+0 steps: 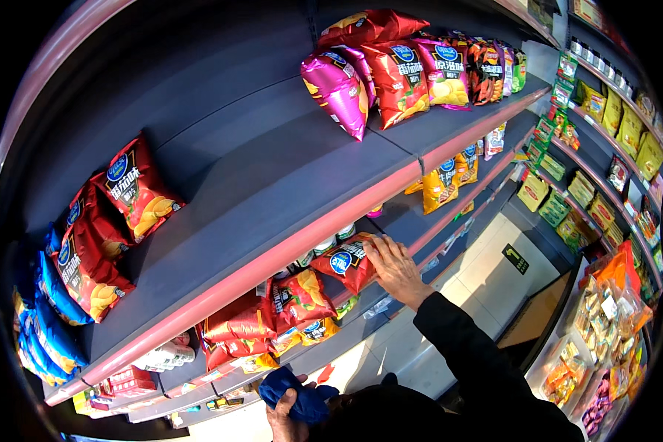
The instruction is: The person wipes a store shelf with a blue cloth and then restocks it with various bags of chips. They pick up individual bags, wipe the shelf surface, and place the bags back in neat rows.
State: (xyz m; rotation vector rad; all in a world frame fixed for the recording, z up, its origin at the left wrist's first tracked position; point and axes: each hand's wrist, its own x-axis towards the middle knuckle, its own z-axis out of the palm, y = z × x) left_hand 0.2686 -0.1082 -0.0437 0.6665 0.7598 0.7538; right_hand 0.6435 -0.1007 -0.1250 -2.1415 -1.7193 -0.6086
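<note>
My right hand [395,269] reaches out in a dark sleeve to a red bag of chips [344,264] on the lower shelf. Its fingers are closed over the bag's right end; the thumb is hidden. Close to my body, my left hand [284,421] is closed around a bunched dark blue cloth [296,394]. Beside the gripped bag lie another red chip bag [302,296] and a pile of red chip bags [236,330]. An orange chip bag [318,331] sits just below them.
A dark upper shelf [236,214] with a pink front edge overhangs the lower shelf. It bears red chip bags [140,188] and blue bags [51,324] at left, and mixed chip bags [409,77] at far right. Bins of packaged snacks [604,313] stand at right.
</note>
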